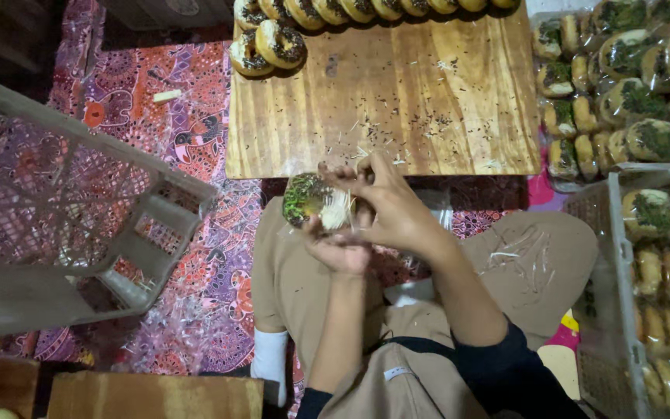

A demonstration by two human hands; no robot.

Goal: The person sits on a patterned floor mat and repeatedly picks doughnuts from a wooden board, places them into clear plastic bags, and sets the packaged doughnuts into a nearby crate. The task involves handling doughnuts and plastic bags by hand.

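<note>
From the head camera, your left hand (pixel 340 247) cradles the green-topped doughnut (pixel 309 199) over your lap, just short of the wooden board (pixel 428 93), steadying it while your right hand (pixel 389 208) pinches its wrapper closed.

Doughnut row (pixel 366 9) beyond wooden board (pixel 397 101): cut by top edge. Held doughnut (pixel 309 198) partly hidden behind right hand (pixel 389 206); wrapping indiscernible.
</note>
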